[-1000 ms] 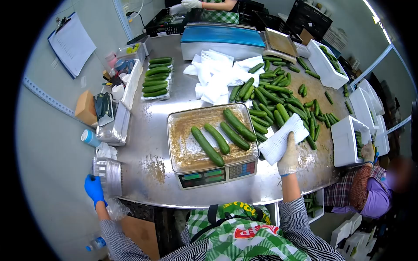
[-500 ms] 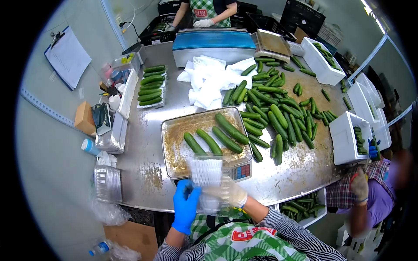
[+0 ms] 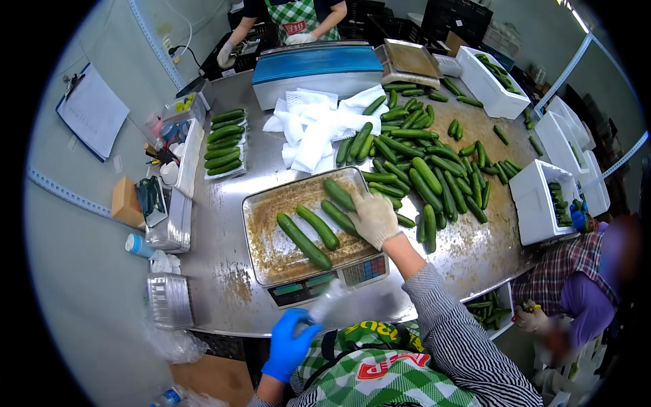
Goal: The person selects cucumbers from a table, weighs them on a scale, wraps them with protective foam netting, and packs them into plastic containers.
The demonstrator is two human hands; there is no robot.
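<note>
My left hand [image 3: 290, 342], in a blue glove, grips a clear plastic container [image 3: 329, 302] at the front of the table; the container is smeared by motion. My right hand [image 3: 375, 220], in a cream glove, reaches over the tray [image 3: 254, 261] of a scale. Its fingers curl over the lower part of the far right cucumber [image 3: 338, 194], partly hiding it. The cucumber beside it [image 3: 337, 216] also runs under the hand. Two more cucumbers [image 3: 304, 242] lie slanted on the tray's left half. The scale's keypad [image 3: 366, 270] faces me.
Loose cucumbers [image 3: 424, 176] are heaped right of the scale. White foam netting [image 3: 315, 139] lies behind it, near a blue-topped machine [image 3: 317, 66]. Packed cucumbers [image 3: 224, 146] and stacked clear containers [image 3: 169, 300] stand left. One co-worker [image 3: 302, 20] stands opposite, another [image 3: 576, 271] at right.
My right hand has left the container and moved forward to the cucumbers on the tray. My left hand keeps the container, now lower and blurred. The view has shifted slightly.
</note>
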